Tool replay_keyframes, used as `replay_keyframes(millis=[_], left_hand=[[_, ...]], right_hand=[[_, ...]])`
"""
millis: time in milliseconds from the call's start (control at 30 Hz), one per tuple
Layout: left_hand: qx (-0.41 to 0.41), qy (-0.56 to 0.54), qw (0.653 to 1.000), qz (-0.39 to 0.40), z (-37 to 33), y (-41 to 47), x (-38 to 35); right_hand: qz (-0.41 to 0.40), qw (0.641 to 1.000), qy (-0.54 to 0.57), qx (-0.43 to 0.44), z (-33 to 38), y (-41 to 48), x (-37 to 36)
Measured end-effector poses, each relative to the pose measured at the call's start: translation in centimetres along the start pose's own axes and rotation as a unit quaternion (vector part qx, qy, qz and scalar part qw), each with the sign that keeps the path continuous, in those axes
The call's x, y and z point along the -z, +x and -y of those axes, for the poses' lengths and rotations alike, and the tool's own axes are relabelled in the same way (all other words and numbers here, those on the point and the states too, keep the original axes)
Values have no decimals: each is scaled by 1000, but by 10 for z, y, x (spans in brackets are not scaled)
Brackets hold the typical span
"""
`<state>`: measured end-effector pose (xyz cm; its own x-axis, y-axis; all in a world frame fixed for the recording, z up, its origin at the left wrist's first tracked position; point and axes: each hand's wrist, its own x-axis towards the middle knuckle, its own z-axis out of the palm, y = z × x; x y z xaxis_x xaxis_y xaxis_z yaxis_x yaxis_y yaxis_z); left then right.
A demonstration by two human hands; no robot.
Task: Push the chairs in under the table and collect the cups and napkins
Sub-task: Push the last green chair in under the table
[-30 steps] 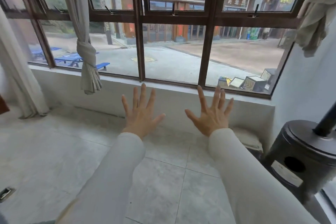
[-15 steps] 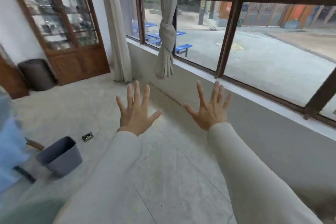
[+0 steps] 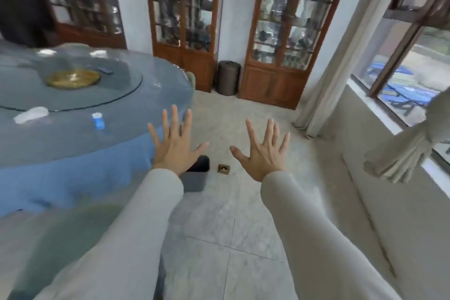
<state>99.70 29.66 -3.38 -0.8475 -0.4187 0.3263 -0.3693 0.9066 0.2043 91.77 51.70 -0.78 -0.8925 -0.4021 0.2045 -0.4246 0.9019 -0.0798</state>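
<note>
Hands hold nothing: my left hand (image 3: 175, 150) and right hand (image 3: 264, 154) are both spread flat in the air off the table's (image 3: 126, 139) right edge. The cup (image 3: 98, 120) stands close to the table's near edge, the napkin (image 3: 31, 114) left of it. I would step in first, then close the left hand round the cup and lift it upright.

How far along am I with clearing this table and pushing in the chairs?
Nothing looks done yet. A cup and a napkin lie on the table. Nothing is in hand: the left hand and right hand hover spread and empty. Left to do: collect both and push in the chairs. What may be a chair back shows blurred at the near edge.
</note>
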Motion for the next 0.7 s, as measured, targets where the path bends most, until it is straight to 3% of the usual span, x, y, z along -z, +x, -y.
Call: replay_keyframes(millis=[167, 333, 533, 600, 700], left_hand=[[166, 45, 985, 6, 105, -30, 0], [393, 50, 918, 15, 192, -121, -22], [630, 30, 775, 27, 188, -239, -86], [681, 8, 730, 56, 167, -261, -118], [712, -65, 689, 118, 139, -280, -174]], right_hand=[[73, 986, 61, 135, 97, 58, -49], [125, 927, 57, 348, 204, 53, -134], [202, 808, -25, 554, 260, 29, -234], [218, 751, -55, 621, 266, 32, -264], [239, 646, -121, 714, 281, 44, -301]])
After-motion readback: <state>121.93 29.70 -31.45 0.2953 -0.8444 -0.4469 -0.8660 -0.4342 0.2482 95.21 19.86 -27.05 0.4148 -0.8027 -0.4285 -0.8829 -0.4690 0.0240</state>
